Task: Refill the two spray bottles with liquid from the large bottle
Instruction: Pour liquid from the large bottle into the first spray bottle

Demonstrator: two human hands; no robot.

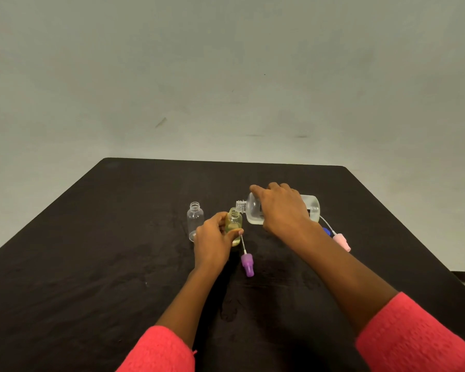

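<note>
My right hand (281, 209) grips the large clear bottle (253, 212), tipped on its side with its uncapped neck pointing left over the mouth of a small yellowish spray bottle (234, 220). My left hand (215, 241) holds that small bottle upright on the black table (91, 251); it holds some liquid. A second small clear bottle (195, 220) stands open to the left and looks empty. A purple spray top (247, 264) with its tube lies just in front. A pink spray top (341, 241) lies at the right.
A blue cap (326, 231) peeks out beside my right forearm near the pink spray top. Wet patches mark the tablecloth in front of the bottles. A plain grey wall stands behind the table's far edge.
</note>
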